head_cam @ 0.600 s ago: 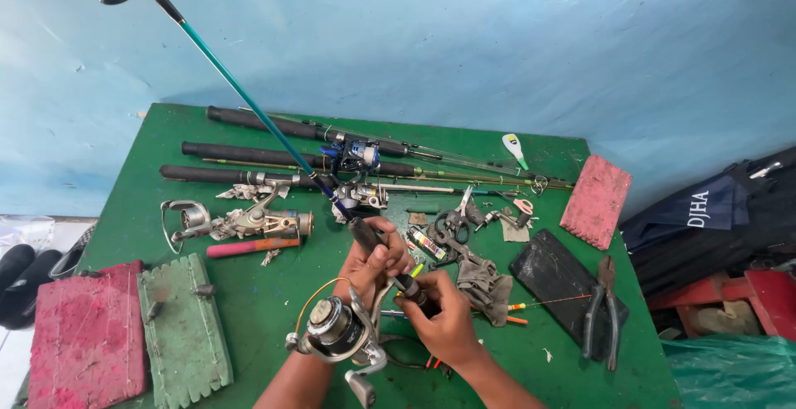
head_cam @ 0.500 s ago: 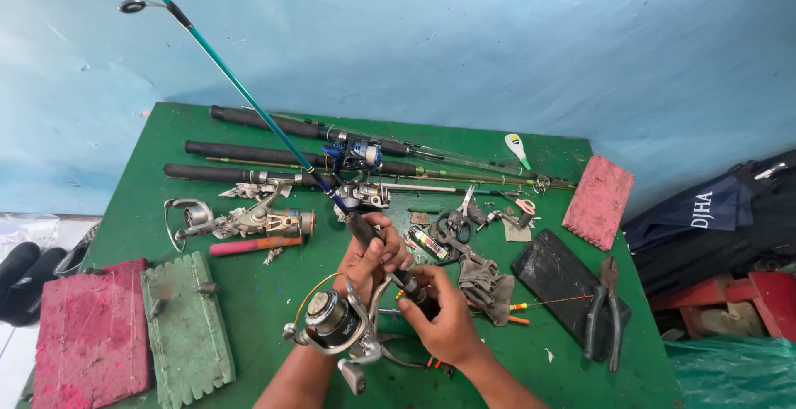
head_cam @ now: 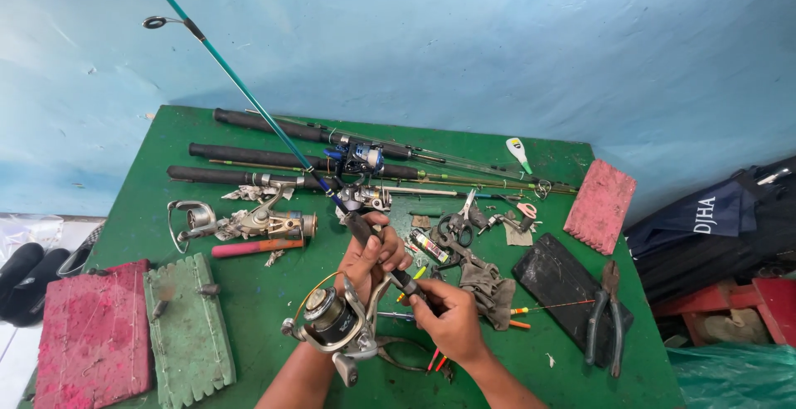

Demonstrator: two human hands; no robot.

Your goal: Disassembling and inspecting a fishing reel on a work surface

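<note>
My left hand (head_cam: pixel 371 257) grips the black handle of a teal fishing rod (head_cam: pixel 240 90) that slants up and to the left over the green table (head_cam: pixel 207 131). A silver spinning reel (head_cam: pixel 334 323) with dark line on its spool hangs from the rod just below that hand. My right hand (head_cam: pixel 450 319) is closed on the lower end of the handle, near the reel's foot. A guide ring (head_cam: pixel 155 22) shows high on the rod.
Three dark rods (head_cam: pixel 274 156) lie across the back of the table. A loose reel (head_cam: pixel 249 223) and a pink-handled tool (head_cam: pixel 253 248) lie at the left. Red (head_cam: pixel 91 334) and green (head_cam: pixel 189 330) foam blocks sit at the front left, pliers (head_cam: pixel 608 314) and a black pad (head_cam: pixel 560 280) at the right.
The view has shifted slightly and the rod with its reel has tilted a little; both hands keep their grip on the handle.
</note>
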